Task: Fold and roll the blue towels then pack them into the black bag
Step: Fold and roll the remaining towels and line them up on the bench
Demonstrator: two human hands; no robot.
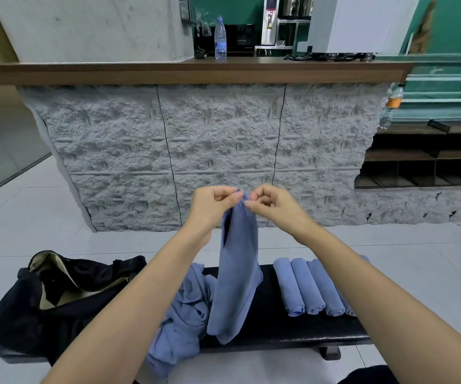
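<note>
1. The surface (pixel 279 325) spans the lower frame, and the black bag (pixel 16 314) lies open at lower left.
2. Loose blue towels (pixel 185 309) are heaped at lower centre, with rolled towels (pixel 309 286) in a row to their right.
3. The held towel (pixel 237 273) hangs with its long axis vertical, directly below both grips.
4. The left hand (pixel 212 206) and right hand (pixel 271 203) pinch its top edge side by side, equally near.

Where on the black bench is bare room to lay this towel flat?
One bare patch of bench lies between the loose towel pile and the rolled towels, partly behind the held towel. The left end is crowded by the black bag.
</note>
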